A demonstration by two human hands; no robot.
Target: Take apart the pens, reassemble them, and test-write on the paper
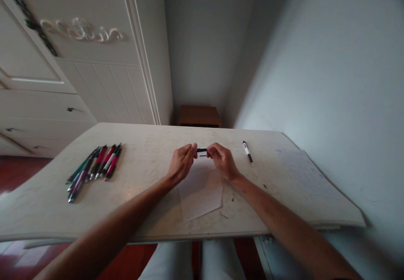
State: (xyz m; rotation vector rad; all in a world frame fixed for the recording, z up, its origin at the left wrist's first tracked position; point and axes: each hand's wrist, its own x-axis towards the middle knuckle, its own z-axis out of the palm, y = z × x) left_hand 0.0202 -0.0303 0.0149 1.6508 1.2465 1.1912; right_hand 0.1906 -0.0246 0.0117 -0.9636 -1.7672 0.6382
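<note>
Over the middle of the table, my left hand [183, 160] and my right hand [222, 160] face each other with fingers closed. Between them spans a dark pen [202, 150], each hand pinching one end, so both ends are hidden. A thin dark line [203, 155] shows just below it; I cannot tell whether it is a part or a shadow. Beneath my hands lies a sheet of white paper [202, 196]. To the right of my right hand rests a white pen with black ends [248, 153].
Several pens [94, 164] in red, black, green and purple lie in a pile on the left of the pale table [148, 145]. Another sheet with faint writing [304, 173] is at the right edge. Small dark scraps [232, 199] lie near my right forearm. Walls and a white cabinet [104, 74] stand behind.
</note>
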